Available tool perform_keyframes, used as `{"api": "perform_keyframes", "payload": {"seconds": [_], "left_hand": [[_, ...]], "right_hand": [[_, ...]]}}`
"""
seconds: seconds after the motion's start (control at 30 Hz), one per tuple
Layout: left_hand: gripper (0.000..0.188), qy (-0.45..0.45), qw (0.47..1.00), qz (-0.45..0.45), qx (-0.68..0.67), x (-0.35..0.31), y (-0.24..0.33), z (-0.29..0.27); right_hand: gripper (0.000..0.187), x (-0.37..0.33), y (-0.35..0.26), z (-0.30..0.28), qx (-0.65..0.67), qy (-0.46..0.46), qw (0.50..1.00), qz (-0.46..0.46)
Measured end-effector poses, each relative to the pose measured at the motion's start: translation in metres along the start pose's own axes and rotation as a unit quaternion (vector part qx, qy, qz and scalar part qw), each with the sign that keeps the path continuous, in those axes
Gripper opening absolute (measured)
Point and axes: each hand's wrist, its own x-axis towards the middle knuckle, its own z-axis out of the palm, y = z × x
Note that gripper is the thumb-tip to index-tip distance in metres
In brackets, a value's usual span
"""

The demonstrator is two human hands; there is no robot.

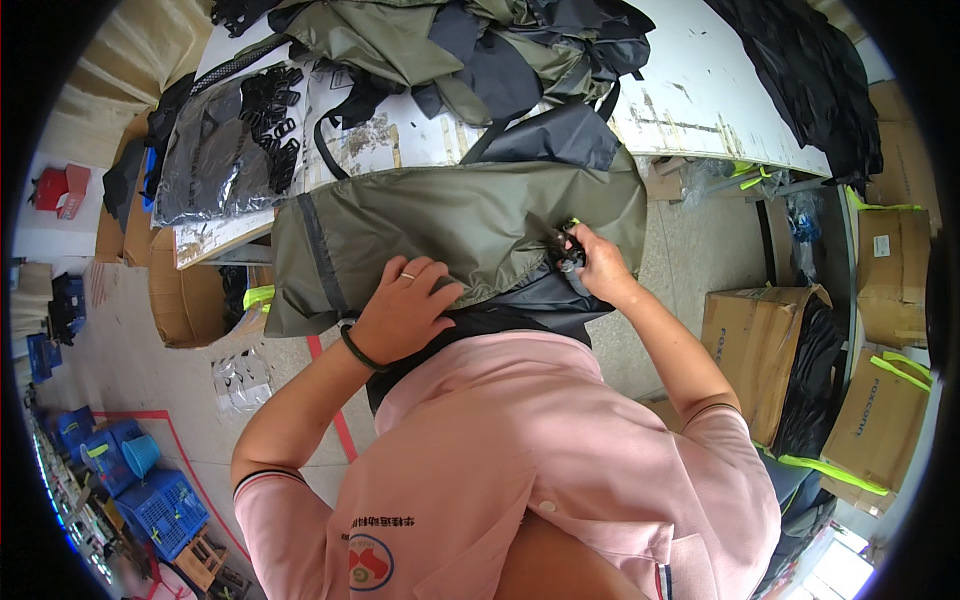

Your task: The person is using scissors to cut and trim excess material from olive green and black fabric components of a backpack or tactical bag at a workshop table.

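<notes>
An olive-green fabric bag [450, 225] with a dark strip across its left part is spread over the table edge and my lap. My left hand [405, 305] rests on its near edge, fingers bent and apart, with a ring on one finger and a dark band at the wrist. At the bag's right part my right hand [602, 265] is closed on a small dark object [566, 248] with a shiny surface and a bit of yellow-green. Its exact kind is too small to make out. Black fabric [535, 300] shows below the bag's near edge.
Olive and black fabric pieces [450, 50] heap on the white table [700, 110]. A clear plastic bag [225, 150] with black buckles lies at the left. Black cloth [800, 70] hangs at the right. Cardboard boxes [755, 345] and blue crates [165, 510] stand on the floor.
</notes>
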Motion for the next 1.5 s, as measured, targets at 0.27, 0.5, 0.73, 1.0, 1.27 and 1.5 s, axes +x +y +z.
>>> {"api": "perform_keyframes", "payload": {"seconds": [0.27, 0.5, 0.73, 1.0, 1.27, 1.5], "left_hand": [[0.043, -0.019, 0.997, -0.073, 0.017, -0.021, -0.035, 0.011], [0.041, 0.057, 0.991, -0.117, -0.018, -0.044, -0.054, -0.026], [0.023, 0.063, 0.968, -0.186, -0.159, -0.091, -0.075, -0.018], [0.026, 0.096, 0.753, -0.264, -0.595, -0.081, -0.074, -0.039], [0.029, 0.110, 0.687, -0.237, -0.678, -0.082, -0.070, -0.041], [0.029, 0.143, 0.661, -0.212, -0.705, -0.084, -0.069, -0.058]], "right_hand": [[0.040, -0.003, 0.020, -0.005, 0.066, -0.001, 0.997, 0.046], [0.041, -0.002, 0.034, -0.025, 0.005, 0.068, 0.998, 0.020], [0.040, 0.009, 0.037, -0.032, -0.061, 0.075, 0.995, 0.006], [0.038, 0.015, 0.012, -0.037, -0.047, 0.063, 0.997, 0.013], [0.034, 0.018, -0.002, -0.034, -0.027, 0.064, 0.998, -0.001], [0.031, 0.031, -0.027, -0.028, -0.013, 0.074, 0.997, -0.024]]}}
